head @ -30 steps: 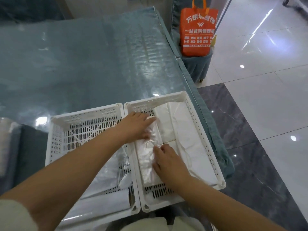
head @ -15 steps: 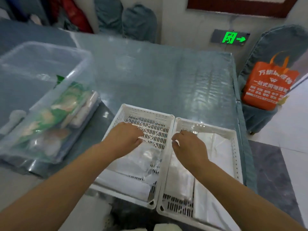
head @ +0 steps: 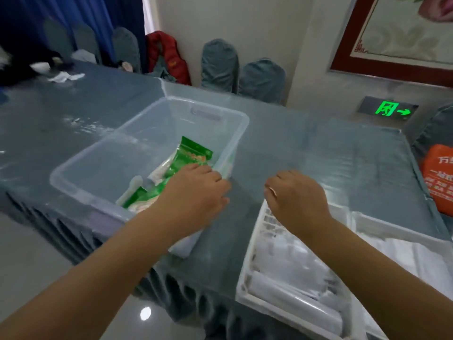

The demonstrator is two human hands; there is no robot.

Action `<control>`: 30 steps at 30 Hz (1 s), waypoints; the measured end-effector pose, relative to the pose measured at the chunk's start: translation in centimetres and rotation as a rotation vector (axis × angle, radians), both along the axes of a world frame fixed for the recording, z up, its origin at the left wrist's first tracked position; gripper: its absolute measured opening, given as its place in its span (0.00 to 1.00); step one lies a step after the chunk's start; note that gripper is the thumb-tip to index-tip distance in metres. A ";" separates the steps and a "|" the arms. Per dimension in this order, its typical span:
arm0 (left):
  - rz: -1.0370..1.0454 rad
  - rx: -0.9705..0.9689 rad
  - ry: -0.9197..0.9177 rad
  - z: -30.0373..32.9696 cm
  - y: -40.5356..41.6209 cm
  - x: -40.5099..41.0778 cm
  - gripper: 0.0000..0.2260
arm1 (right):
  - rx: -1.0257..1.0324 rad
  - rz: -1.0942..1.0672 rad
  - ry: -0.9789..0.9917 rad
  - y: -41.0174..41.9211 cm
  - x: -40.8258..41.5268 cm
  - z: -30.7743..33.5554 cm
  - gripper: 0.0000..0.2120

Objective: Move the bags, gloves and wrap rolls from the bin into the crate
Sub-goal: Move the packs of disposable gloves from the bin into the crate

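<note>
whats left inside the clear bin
Inside the clear plastic bin: green printed packets and a white roll-like item along the near right side. The left hand reaches in over them, hiding what lies beneath it. The rest of the bin floor looks bare.

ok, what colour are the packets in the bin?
Green, with white and orange print; the packets show in the head view, in the clear bin.

A clear plastic bin point(head: 93, 173) sits on the table near its front edge. Inside, along the bin's right wall, lie green printed packets point(head: 193, 153), one leaning up against that wall, with a white roll point(head: 133, 186) beside them; their labels are too blurred to read. To the right, at the table's front edge, a white slatted crate point(head: 255, 244) holds a pale roll point(head: 294, 293) and clear bags point(head: 291, 251) lying flat.
</note>
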State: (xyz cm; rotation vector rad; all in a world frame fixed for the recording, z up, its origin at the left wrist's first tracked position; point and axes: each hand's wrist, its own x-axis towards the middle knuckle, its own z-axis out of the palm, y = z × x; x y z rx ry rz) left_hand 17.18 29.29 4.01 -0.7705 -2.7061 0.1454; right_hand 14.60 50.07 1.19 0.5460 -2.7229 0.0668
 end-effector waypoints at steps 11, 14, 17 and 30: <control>0.157 0.147 -0.148 -0.9 -19.7 -5.4 0.14 | -0.067 -0.080 0.052 -14.7 -2.0 1.9 0.09; 0.150 0.164 -0.157 -1.3 -22.3 -7.4 0.11 | -0.064 -0.065 0.023 -16.8 -4.0 2.1 0.09; 0.162 0.165 -0.164 -1.7 -24.2 -9.4 0.11 | -0.047 0.002 -0.052 -19.5 -7.5 1.5 0.10; 0.136 0.219 -0.237 -3.7 -30.3 -14.9 0.10 | 0.660 0.098 -1.036 -30.8 -20.3 -8.0 0.25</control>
